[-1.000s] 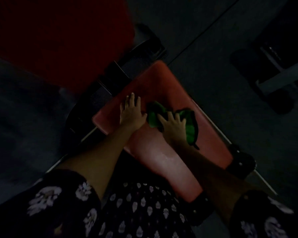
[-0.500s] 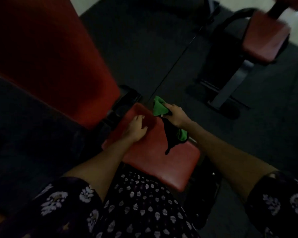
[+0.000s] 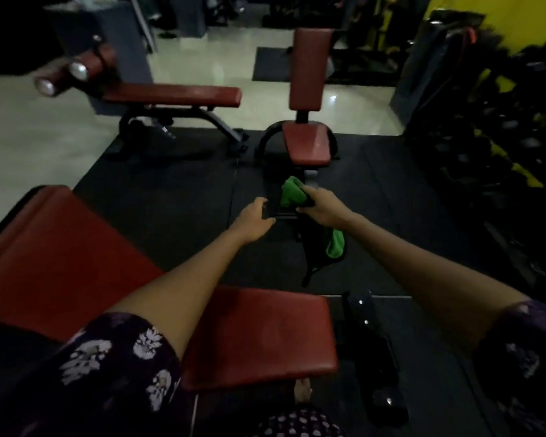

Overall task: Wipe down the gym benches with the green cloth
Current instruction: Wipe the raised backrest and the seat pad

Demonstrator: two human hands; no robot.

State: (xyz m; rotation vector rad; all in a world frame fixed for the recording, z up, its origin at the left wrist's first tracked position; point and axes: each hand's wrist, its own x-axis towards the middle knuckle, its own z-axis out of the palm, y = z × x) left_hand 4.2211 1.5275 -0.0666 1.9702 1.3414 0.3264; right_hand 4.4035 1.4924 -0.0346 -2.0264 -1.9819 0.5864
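Note:
My right hand grips the green cloth in the air above the dark floor mat; a second fold of the cloth hangs below my wrist. My left hand hovers beside it, fingers loosely curled and holding nothing. Just below my arms is the red seat pad of the near bench, with its raised red backrest at the left. Ahead stand a flat red bench and an upright red seat bench.
Black rubber matting covers the floor between the benches, with pale tile beyond. A rack of dark dumbbells with yellow marks runs along the right. The near bench's black frame sticks out at the lower right. My foot is below the seat.
Both hands have lifted off the near red seat and reached forward with the cloth. The view has tilted up from the seat to the benches ahead.

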